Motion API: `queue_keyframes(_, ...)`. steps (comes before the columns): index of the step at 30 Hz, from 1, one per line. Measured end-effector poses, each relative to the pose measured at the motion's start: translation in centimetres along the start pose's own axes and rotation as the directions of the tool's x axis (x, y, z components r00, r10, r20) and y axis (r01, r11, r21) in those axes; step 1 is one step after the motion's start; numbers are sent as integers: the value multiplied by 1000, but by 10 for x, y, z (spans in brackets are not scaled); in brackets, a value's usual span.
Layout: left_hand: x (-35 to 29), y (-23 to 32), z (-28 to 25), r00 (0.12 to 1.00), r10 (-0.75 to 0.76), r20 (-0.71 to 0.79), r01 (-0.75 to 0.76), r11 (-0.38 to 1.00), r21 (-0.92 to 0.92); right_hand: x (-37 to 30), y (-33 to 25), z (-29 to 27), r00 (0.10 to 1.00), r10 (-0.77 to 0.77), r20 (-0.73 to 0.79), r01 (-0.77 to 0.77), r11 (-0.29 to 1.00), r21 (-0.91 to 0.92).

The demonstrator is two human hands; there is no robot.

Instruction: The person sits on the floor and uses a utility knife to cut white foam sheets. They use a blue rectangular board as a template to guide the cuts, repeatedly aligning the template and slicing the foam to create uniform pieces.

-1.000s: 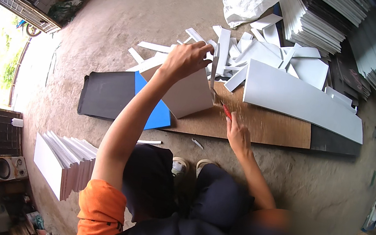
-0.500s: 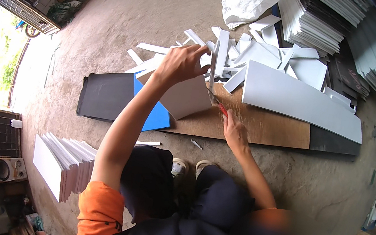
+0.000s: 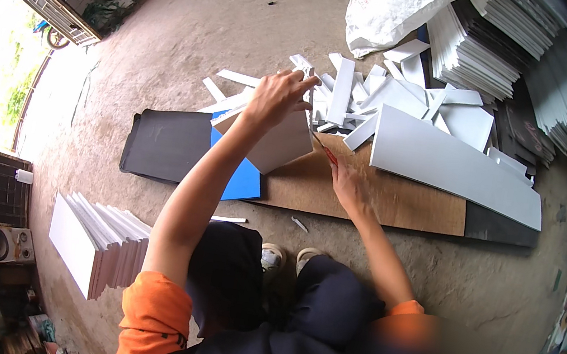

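My left hand [image 3: 278,100] is closed at the upper edge of a white foam board piece [image 3: 287,143], holding it tilted up over a brown wooden board [image 3: 382,194]. A narrow white strip [image 3: 310,101] stands along the piece's right side, below my left fingertips. My right hand [image 3: 353,187] grips a red-handled knife [image 3: 330,156]. The thin blade points up and left, at the right side of the held piece; its exact contact is too small to tell. A blue sheet [image 3: 243,182] lies under the left part of the piece.
White offcuts [image 3: 400,95] are heaped beyond the wooden board. A long white panel [image 3: 455,165] rests across its right part. Dark sheets [image 3: 165,144] extend to the left. A stack of white boards [image 3: 96,245] stands at near left, with taller stacks [image 3: 470,62] and a white sack [image 3: 390,14] at back right.
The knife and my right hand have shifted slightly left relative to the board. The narrow strip under my left fingers now leans and looks crumpled near its top. The whole view has shifted a little.
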State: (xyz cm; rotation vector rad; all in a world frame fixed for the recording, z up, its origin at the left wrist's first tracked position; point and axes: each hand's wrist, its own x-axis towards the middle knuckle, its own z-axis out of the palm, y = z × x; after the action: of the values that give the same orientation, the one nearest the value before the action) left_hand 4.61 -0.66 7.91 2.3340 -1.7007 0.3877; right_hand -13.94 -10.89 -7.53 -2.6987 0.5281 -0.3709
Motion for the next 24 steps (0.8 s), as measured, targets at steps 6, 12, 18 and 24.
queue_keyframes(6, 1, 6, 5, 999, 46, 8, -46, 999, 14, 20, 8, -3, 982, -57, 178, 50, 998, 42)
queue_keyframes(12, 5, 12, 9, 999, 48, -7, -48, 999, -4, 6, 42, 45, 968, 8, 252, -3, 1000, -18)
queue_keyframes(18, -4, 1, -2, 1000, -22, 11, 22, 998, -59, 1, 20, 39, 960, 69, 270, -53, 996, -65)
queue_keyframes(24, -31, -29, -39, 945, -327, -18, 312, 916, -251, 8, 7, -1, 967, 236, 100, -250, 953, 169)
